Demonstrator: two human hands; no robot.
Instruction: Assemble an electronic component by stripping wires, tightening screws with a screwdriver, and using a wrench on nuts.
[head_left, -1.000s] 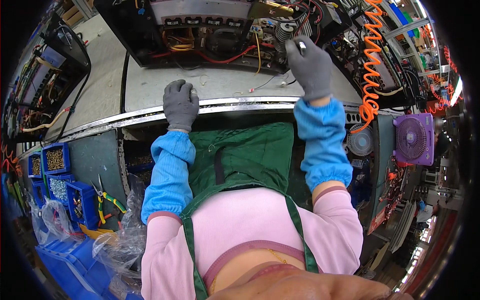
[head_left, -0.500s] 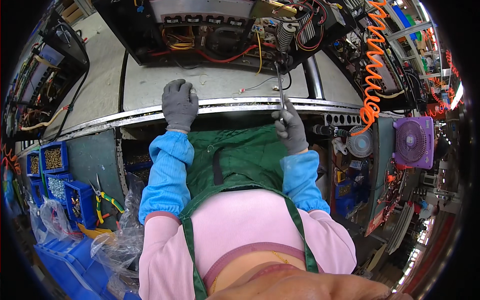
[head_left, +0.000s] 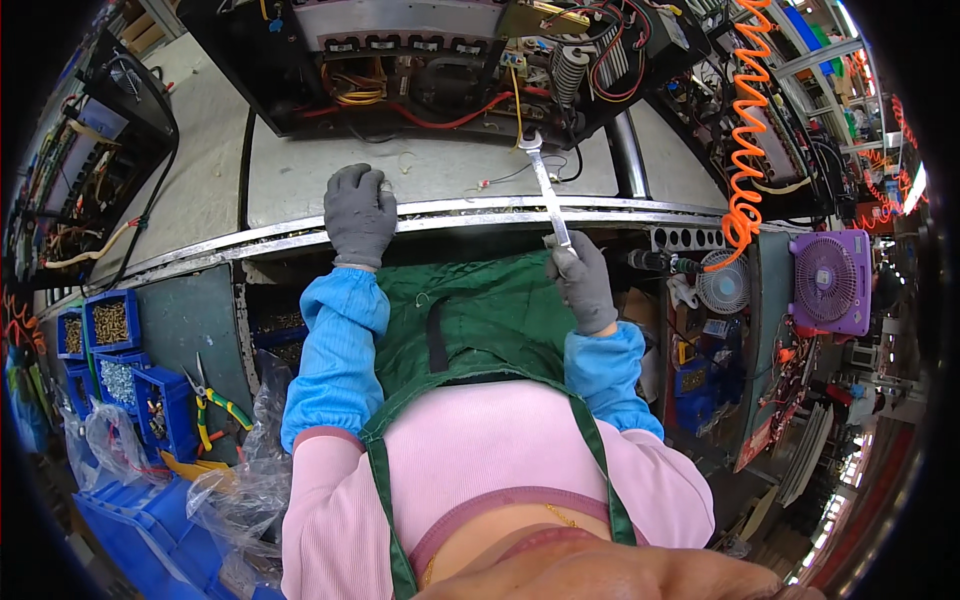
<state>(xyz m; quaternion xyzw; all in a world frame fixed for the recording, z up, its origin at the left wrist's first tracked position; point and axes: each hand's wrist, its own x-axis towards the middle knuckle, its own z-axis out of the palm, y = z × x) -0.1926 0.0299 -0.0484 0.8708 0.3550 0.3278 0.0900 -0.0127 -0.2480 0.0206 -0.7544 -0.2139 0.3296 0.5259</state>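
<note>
My right hand (head_left: pixel 584 283), in a grey glove, is closed round the lower end of a silver open-end wrench (head_left: pixel 549 195). The wrench points away from me, its jaw at the lower front edge of an open black machine (head_left: pixel 255 75), below a coiled spring-like part (head_left: pixel 569 72). Whether the jaw touches anything I cannot tell. At the bench's metal front edge rests my left hand (head_left: pixel 360 215), also gloved, its fingers curled in. Something small and pale shows by its thumb, too small to name. Thin loose wires (head_left: pixel 510 178) lie on the bench between machine and hands.
Blue bins (head_left: pixel 110 322) of small metal parts stand at the left, near green-and-yellow-handled pliers (head_left: pixel 222 403) and clear plastic bags. An orange coiled hose (head_left: pixel 745 130) hangs at the right above a power driver (head_left: pixel 665 262). A purple fan (head_left: pixel 830 283) stands beyond it.
The wrench has swung left at its far end and turned so its broad face shows. My right hand has moved slightly down and right. My left hand stays in place.
</note>
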